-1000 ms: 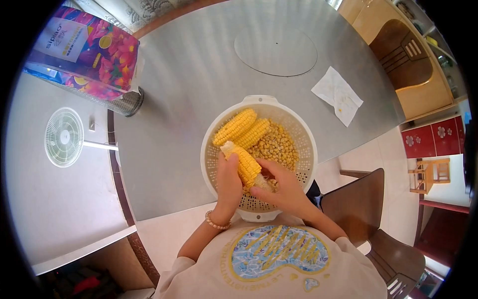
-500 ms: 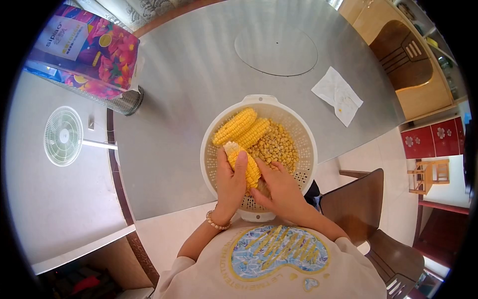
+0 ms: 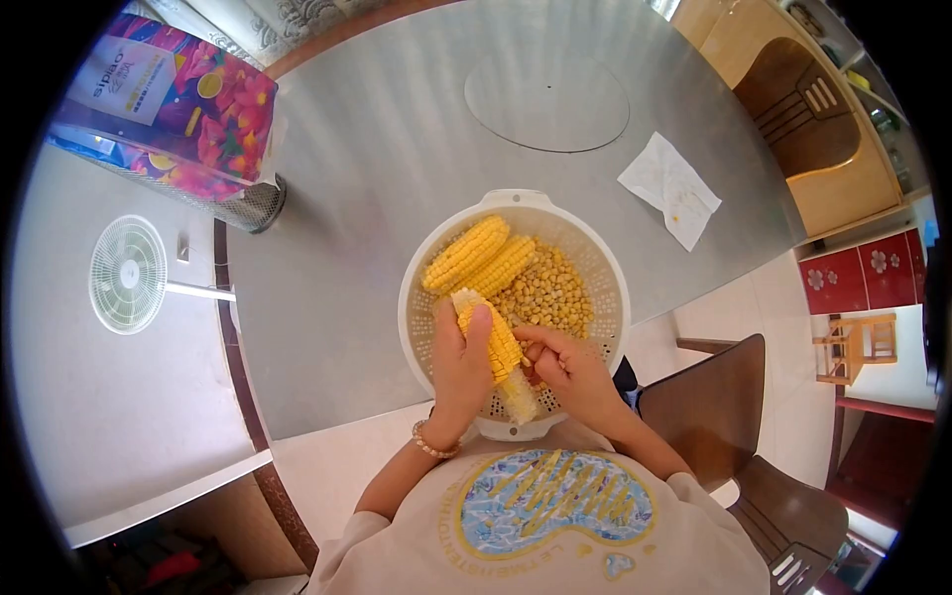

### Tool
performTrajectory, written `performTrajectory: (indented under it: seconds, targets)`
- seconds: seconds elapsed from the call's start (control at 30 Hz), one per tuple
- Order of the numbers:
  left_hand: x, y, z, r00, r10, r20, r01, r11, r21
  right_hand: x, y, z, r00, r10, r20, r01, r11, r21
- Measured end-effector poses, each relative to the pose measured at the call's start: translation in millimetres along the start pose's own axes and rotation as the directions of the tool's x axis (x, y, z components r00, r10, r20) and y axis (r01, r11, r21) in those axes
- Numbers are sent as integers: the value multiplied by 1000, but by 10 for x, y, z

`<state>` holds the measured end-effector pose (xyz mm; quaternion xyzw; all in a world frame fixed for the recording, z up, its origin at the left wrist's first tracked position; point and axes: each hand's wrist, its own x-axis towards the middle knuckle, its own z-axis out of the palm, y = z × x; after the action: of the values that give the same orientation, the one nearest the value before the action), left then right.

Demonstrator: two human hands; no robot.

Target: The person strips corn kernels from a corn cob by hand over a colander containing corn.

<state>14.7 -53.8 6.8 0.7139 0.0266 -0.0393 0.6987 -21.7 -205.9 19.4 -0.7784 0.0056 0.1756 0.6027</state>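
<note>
Head view: the left grip (image 3: 461,362) was closed around a partly stripped cob (image 3: 496,342), thumb laid along its upper face. The cob lay tilted over the colander (image 3: 407,307), with its bare lower end (image 3: 520,397) pointing toward the wearer. The right grip (image 3: 577,377) had its fingers curled and its index finger extended to the cob's side, at or just beside the kernel rows; whether it pinched any kernel could not be told. Loose kernels (image 3: 555,293) lay beyond the right grip, inside the colander. Two fuller cobs, a left one (image 3: 466,254) and a right one (image 3: 504,264), rested side by side beyond the left grip. The colander stood near the edge of the bench (image 3: 337,258); a creased napkin (image 3: 671,190) lay on the bench, beyond and to the right of the right grip.

The step in hand was judged to be loosening kernels from the held cob, partway along. The next move called for a firm left hold and a sideways push at the exposed row edge, kept above the colander.

Not verified: the cob's underside, the left fingertips behind it, the right palm, and the colander floor beneath both grips. A reddish patch under the right fingers was too small to identify. Contact pressure was not discernible.
</note>
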Motion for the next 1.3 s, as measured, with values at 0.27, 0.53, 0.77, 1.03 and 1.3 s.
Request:
performTrajectory:
  seconds: [0.27,0.53,0.77,1.03,1.3]
  targets:
    - [-18,26,25,997,40,-63,-36,998,61,-9,-157,96,962,-259,-86,246,959,-143]
    - [-17,37,23,990,132,-41,-122,974,189,3,-85,138,938,-326,-115,288,921,-263]
    - [8,1,17,999,-6,-53,4,999,-44,-32,-75,59,994,-77,-80,89,985,150]
    - [-5,51,-8,997,-57,-51,55,997,-46,0,-64,74,994,-85,-72,93,989,116]
    - [-27,199,16,992,-120,-44,107,965,-240,41,-51,48,956,-261,-132,274,957,91]
